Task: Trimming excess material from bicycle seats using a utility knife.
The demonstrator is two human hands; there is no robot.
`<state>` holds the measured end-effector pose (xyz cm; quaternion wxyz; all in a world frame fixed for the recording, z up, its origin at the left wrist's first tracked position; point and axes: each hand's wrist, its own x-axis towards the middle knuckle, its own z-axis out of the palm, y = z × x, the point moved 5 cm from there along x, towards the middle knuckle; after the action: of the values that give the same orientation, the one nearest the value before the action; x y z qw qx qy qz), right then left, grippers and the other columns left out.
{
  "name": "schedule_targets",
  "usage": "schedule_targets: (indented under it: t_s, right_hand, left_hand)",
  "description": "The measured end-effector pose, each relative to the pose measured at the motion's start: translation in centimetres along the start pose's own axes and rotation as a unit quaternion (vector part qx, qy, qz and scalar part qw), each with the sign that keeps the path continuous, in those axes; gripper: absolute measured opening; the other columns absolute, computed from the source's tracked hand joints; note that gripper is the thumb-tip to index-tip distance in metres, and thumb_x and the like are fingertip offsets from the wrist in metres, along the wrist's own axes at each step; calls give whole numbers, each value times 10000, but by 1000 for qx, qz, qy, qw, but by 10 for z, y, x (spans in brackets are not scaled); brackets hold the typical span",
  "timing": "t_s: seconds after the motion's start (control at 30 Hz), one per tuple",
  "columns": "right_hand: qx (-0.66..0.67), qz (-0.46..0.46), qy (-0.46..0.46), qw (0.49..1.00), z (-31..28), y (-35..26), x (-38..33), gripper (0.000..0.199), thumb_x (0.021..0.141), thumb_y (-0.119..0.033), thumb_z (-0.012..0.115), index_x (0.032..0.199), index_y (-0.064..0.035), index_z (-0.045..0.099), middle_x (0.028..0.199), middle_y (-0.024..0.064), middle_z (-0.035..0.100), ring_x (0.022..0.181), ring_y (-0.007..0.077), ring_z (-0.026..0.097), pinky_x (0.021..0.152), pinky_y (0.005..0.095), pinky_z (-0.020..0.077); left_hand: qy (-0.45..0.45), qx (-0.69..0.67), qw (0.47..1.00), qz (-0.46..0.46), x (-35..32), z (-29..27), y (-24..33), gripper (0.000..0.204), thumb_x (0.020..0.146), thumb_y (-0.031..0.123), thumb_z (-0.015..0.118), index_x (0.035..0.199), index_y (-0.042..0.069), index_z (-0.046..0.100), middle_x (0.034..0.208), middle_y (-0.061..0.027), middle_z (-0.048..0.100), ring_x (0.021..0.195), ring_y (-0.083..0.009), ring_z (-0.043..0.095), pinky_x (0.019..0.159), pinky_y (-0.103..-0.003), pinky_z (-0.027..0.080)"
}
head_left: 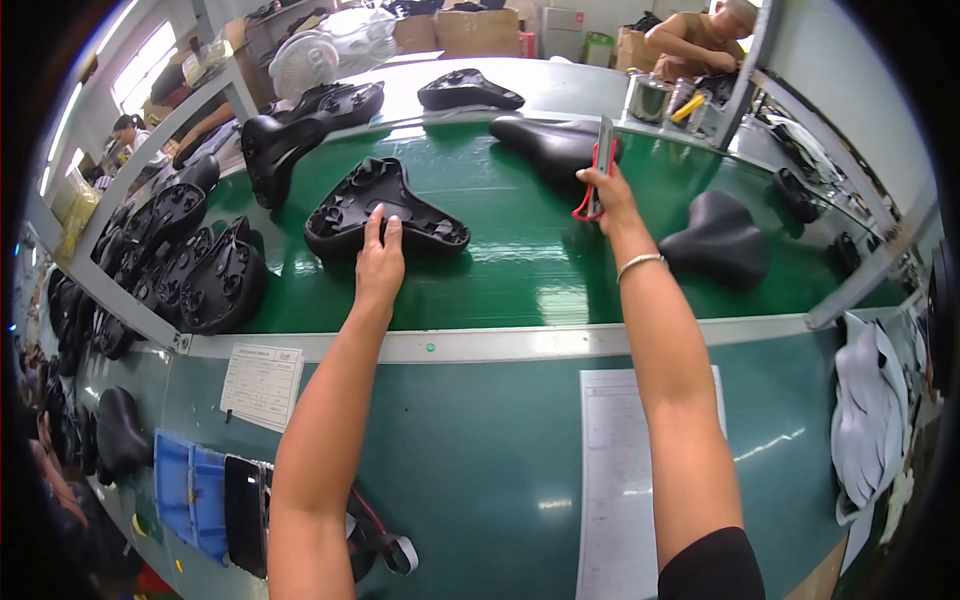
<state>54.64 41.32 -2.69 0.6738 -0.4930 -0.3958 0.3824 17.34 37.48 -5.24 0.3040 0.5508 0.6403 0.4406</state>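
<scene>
A black bicycle saddle [345,215] lies upside down on the green belt, its ribbed underside facing up and its nose pointing right. My left hand [380,265] reaches to its near edge, fingers stretched out and holding nothing; the fingertips overlap the saddle's inside. Further right, my right hand [612,200] is closed around a slim red-and-silver hand tool [604,150], held upright with a red loop at its lower end. Behind that tool sits a smooth black saddle [550,145], top side up. Another top-up saddle [720,240] rests to the right of my right wrist.
Several upturned saddles [222,280] crowd the left side beside a metal frame post [130,305]. Across the near table lie paper sheets [610,470], a blue bin [190,490] and a dark phone [246,510]. People sit working beyond the belt [500,290].
</scene>
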Motion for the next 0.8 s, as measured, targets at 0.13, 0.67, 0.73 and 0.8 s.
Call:
schedule_targets:
  t_s: [0.13, 0.67, 0.73, 0.8]
  right_hand:
    - [-103, 3, 2, 995, 2, 2, 23, 543, 699, -83, 708, 1218, -86, 548, 874, 30, 546, 817, 117, 532, 678, 292, 451]
    - [-320, 127, -98, 934, -89, -134, -408, 534, 802, -84, 667, 1297, -62, 468, 746, 15, 557, 587, 85, 558, 494, 215, 445]
    - [-286, 120, -80, 947, -94, -137, -440, 490, 819, -80, 659, 1269, -51, 466, 738, 7, 534, 563, 79, 537, 484, 215, 434]
    - [-195, 121, -77, 970, -80, -126, -464, 354, 878, -90, 621, 1191, -40, 463, 719, -15, 471, 521, 63, 474, 466, 214, 403]
  left_hand:
    - [23, -13, 999, -23, -3, 6, 9, 332, 926, 425, 526, 1154, 184, 516, 996, -121, 619, 908, -258, 607, 754, -374, 479]
    - [-309, -124, 943, -26, -236, -173, 31, 530, 935, 211, 582, 1366, -31, 390, 1153, -137, 596, 1062, -166, 543, 893, -293, 437]
    - [-408, -69, 910, 19, -269, -171, 43, 393, 924, 178, 580, 1277, 12, 539, 1226, -108, 596, 1116, -213, 559, 902, -327, 441]
    - [-481, 20, 873, 76, -297, -162, 57, 392, 896, 163, 609, 1267, 46, 563, 1226, -91, 601, 1089, -207, 567, 903, -331, 435]
